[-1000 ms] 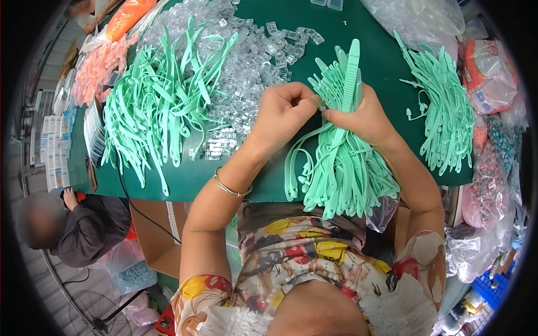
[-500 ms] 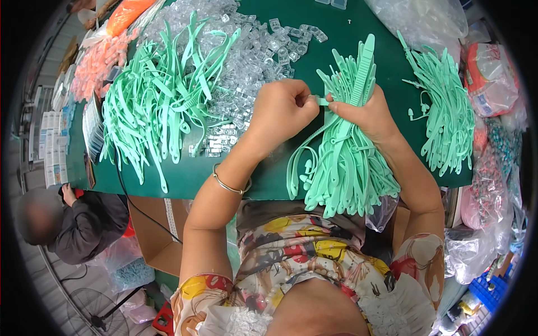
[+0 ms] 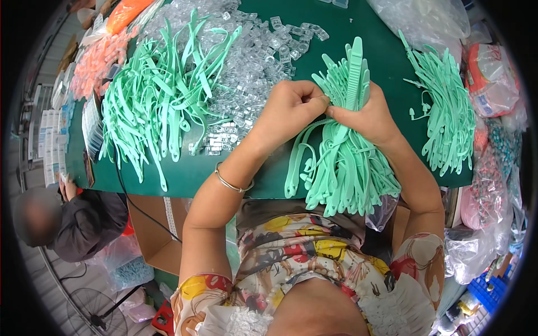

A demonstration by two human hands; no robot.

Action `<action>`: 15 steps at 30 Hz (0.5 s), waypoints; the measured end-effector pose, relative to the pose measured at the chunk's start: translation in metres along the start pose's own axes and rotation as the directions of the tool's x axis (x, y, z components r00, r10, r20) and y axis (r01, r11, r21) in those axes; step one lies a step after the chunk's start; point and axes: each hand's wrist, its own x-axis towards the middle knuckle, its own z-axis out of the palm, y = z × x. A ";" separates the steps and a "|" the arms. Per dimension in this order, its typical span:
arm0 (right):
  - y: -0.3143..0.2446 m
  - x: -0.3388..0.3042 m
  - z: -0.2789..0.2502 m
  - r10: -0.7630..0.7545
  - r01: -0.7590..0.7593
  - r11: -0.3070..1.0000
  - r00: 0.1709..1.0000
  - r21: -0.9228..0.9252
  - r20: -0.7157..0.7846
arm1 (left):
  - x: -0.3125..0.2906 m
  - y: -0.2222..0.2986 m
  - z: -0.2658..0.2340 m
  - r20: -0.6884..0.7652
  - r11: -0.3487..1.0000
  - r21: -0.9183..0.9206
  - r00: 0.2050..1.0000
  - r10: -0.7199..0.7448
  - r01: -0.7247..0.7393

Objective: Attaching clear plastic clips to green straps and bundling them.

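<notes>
A thick bundle of mint-green ridged plastic straps (image 3: 353, 173) is gripped in my right hand (image 3: 367, 117), its fingers wrapped behind and the thumb across the front. One wide ridged strap stands up at the top of the bundle. My left hand (image 3: 294, 112) is closed in a pinch at the bundle's left side, its fingertips almost touching my right thumb. The strap end it pinches is mostly hidden by the fingers. A strap loop and small pegs stick out at the bundle's lower left.
Loose mint-green straps (image 3: 162, 95) lie in a heap at left, beside a pile of clear plastic buckles (image 3: 252, 73). Another strap bundle (image 3: 445, 112) lies at right. Clear plastic bags (image 3: 420, 19) sit at the far edge. A co-worker (image 3: 84, 224) is at lower left.
My left hand has moved slightly right, toward my right thumb, and the short strap end between them no longer shows. The bundle's top has tilted a little left.
</notes>
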 end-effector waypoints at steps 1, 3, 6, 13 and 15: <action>-0.001 0.000 0.000 -0.004 0.005 1.000 1.000 -0.028 0.006 | -0.001 -0.001 0.000 -0.011 1.000 -0.025 1.000 0.013 -0.013; -0.003 0.001 -0.002 0.016 -0.015 0.999 1.000 -0.034 0.008 | 0.000 -0.003 0.001 -0.042 0.996 -0.078 0.999 0.027 -0.031; -0.004 0.001 -0.004 0.044 -0.044 0.998 0.999 -0.046 0.006 | -0.002 0.000 0.001 -0.096 0.987 -0.150 0.995 0.039 -0.053; 0.002 0.004 -0.007 0.074 -0.074 0.997 0.997 0.008 0.014 | -0.002 0.000 0.002 -0.203 0.971 -0.218 0.978 0.053 -0.098; 0.006 0.006 -0.007 0.069 -0.070 0.997 0.998 0.028 0.002 | 0.001 0.000 -0.003 -0.195 0.982 -0.170 0.979 0.053 -0.087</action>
